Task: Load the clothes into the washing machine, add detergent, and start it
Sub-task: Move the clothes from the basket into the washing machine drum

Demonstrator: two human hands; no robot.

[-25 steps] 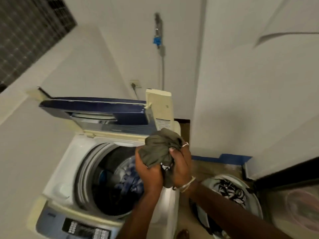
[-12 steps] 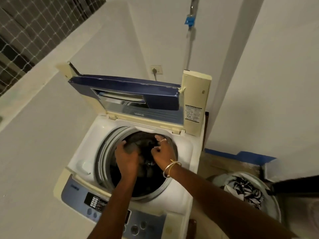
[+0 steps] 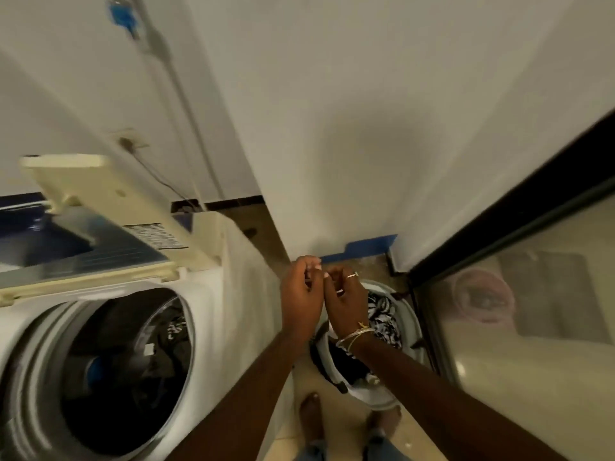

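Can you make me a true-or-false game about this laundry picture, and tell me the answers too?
1. The lid of the washing machine is up. True.
2. The drum is empty. False: dark clothes lie inside it.
3. Both hands are over the drum. False: the left hand and the right hand are off to the machine's side, above the basket on the floor.
4. The basket holds black-and-white patterned cloth. True.
5. The bracelets are on the left wrist. False: they are on the right wrist.
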